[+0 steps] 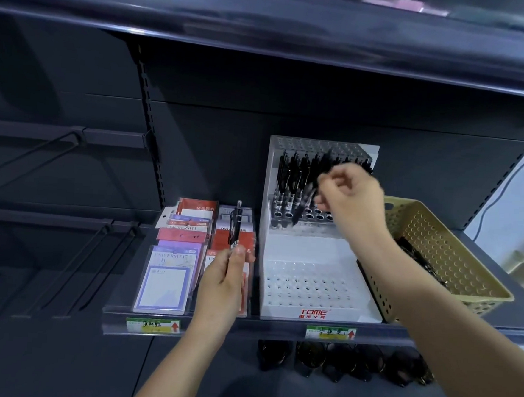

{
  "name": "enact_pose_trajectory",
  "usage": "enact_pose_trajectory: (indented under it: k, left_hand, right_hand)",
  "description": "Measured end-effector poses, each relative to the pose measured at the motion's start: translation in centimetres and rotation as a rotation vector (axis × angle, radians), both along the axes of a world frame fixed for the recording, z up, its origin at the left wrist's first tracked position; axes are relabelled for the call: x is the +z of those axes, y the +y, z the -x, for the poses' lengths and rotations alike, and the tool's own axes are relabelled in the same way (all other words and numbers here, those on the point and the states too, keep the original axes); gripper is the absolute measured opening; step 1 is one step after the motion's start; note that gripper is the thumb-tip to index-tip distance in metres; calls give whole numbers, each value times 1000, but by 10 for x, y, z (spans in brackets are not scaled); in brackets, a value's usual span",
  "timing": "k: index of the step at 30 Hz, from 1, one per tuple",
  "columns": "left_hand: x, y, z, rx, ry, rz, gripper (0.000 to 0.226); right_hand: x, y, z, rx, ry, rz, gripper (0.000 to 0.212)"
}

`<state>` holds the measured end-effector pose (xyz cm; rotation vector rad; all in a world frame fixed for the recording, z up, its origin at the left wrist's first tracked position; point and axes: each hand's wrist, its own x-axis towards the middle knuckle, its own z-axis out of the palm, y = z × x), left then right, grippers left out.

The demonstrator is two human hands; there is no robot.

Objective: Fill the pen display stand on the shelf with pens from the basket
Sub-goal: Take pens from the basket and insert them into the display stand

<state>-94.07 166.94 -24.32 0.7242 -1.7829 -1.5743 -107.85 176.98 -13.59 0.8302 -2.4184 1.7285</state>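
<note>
A white tiered pen display stand [312, 254] marked TOME sits on the dark shelf. Several black pens [289, 181] stand in the left holes of its upper tier; the lower tier's holes are bare. My right hand [347, 195] pinches a blurred black pen [304, 201] slanting down over the upper tier's front holes. My left hand [227, 276] grips another black pen [235, 224] upright, left of the stand, over the notepads. A beige perforated basket [454, 261] stands right of the stand, with dark pens [417, 259] inside, partly hidden by my right forearm.
Packs of notepads and stickers [172, 263] fill the shelf left of the stand. Price labels [330, 332] line the shelf's front lip. Dark round items [342, 362] hang beneath the shelf. Bare wire hooks [56, 153] jut out at the left. Another shelf [266, 34] overhangs above.
</note>
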Motion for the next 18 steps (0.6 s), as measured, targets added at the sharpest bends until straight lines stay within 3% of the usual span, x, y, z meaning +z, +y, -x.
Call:
enact_pose_trajectory:
  k: [3, 11, 18]
  left_hand:
    - [1, 1, -1, 13, -22, 10, 32]
    - [-1, -3, -3, 12, -7, -6, 32]
    - [-4, -7, -5, 8, -5, -15, 39]
  right_hand:
    - [7, -2, 11, -94, 73, 104, 5]
    - [-3, -22, 26, -142, 189, -2, 15]
    - [-16, -30, 37, -102, 175, -164, 14]
